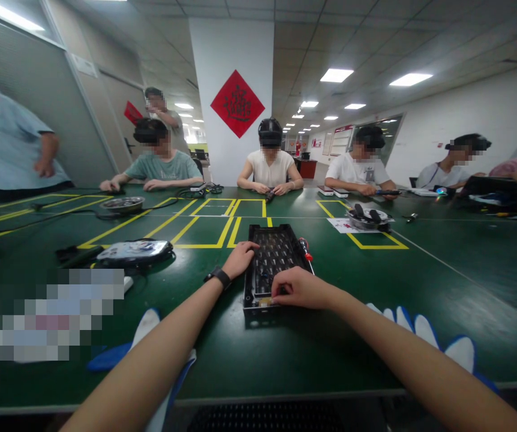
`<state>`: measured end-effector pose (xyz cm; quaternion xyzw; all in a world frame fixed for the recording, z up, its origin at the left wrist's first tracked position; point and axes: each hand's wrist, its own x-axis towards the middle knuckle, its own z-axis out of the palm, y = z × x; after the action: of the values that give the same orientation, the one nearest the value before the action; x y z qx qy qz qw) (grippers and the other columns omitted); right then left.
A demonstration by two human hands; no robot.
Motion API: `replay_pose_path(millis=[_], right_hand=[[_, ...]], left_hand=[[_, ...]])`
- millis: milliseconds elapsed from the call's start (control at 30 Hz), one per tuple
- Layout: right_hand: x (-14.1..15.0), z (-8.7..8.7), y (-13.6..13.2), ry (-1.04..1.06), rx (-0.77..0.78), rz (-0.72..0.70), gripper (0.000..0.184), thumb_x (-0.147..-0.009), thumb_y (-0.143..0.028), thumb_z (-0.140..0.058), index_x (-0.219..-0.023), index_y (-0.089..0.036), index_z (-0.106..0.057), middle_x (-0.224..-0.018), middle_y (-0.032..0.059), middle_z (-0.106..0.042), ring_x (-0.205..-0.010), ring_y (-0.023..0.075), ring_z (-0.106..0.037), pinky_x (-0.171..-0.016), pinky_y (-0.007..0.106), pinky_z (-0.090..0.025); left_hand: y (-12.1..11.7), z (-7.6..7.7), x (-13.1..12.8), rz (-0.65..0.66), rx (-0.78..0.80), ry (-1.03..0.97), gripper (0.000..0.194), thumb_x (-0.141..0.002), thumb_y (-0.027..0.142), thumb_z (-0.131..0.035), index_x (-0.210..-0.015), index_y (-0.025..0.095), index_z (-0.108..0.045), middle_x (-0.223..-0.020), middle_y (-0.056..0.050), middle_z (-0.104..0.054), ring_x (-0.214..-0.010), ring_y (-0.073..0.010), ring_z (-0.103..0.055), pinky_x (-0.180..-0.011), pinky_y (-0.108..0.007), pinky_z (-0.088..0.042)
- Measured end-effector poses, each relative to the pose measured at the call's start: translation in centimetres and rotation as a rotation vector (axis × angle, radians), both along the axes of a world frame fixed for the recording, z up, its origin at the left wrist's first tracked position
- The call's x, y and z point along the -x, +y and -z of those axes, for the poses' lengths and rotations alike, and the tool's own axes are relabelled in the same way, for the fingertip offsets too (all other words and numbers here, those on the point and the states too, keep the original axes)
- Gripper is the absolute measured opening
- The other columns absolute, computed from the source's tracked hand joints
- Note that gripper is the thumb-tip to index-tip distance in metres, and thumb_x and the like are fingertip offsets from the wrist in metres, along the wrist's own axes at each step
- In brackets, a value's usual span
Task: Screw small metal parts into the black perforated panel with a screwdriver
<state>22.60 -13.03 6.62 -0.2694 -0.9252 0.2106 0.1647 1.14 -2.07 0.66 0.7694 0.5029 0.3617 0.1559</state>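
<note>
A black rectangular case (280, 255) lies on the green table in front of me, with rows of small shiny pieces inside it. My left hand (240, 258), with a dark band at the wrist, grips the case's left rim, fingertips over the edge. At the near end, my right hand (301, 288) is closed in a pinch, its fingertips down by a small yellowish part (265, 302). What sits between those fingertips is hidden. Against the case's right side lies a small object with a red part (307, 257).
Blue-and-white gloves (424, 330) lie right, another glove (146, 327) left. A packaged device (135, 252) and metal bowls (122, 205) (366, 219) rest on the green table (442, 288), marked with yellow tape. Several people sit opposite; two stand at left.
</note>
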Motion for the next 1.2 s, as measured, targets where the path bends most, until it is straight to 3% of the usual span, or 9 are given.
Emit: replay_pose_path(millis=[600,867,1200], right_hand=[[-0.02,-0.12,-0.04,-0.002,0.011,0.005,0.020,-0.074,-0.033,-0.060,-0.082,-0.015,-0.064,-0.075,0.0004,-0.060,-0.059,0.0072,-0.045,-0.058,0.019,-0.035],[0.01,-0.30,-0.27,-0.005,0.064,0.038,0.030,-0.075,-0.032,-0.059,-0.100,-0.017,-0.055,-0.075,-0.0004,-0.063,-0.057,0.0073,-0.047,-0.058,0.020,-0.035],[0.04,-0.15,-0.19,0.017,0.020,0.024,0.024,-0.074,-0.030,-0.061,-0.093,-0.017,-0.063,-0.079,0.0011,-0.063,-0.059,0.0070,-0.047,-0.060,0.020,-0.037]], left_hand=[[-0.05,-0.02,0.05,0.003,-0.003,-0.014,0.035,-0.074,0.014,-0.037,-0.099,0.015,-0.062,-0.107,-0.006,-0.059,-0.107,-0.0191,-0.048,-0.099,-0.034,-0.033],[0.04,0.57,-0.02,-0.014,-0.011,-0.109,0.041,-0.071,0.010,-0.037,-0.105,0.016,-0.059,-0.108,-0.004,-0.059,-0.103,-0.0179,-0.050,-0.096,-0.034,-0.037],[0.41,0.43,0.06,-0.008,-0.010,-0.022,0.035,-0.074,0.014,-0.037,-0.099,0.015,-0.061,-0.106,-0.006,-0.060,-0.104,-0.0194,-0.049,-0.097,-0.035,-0.035]])
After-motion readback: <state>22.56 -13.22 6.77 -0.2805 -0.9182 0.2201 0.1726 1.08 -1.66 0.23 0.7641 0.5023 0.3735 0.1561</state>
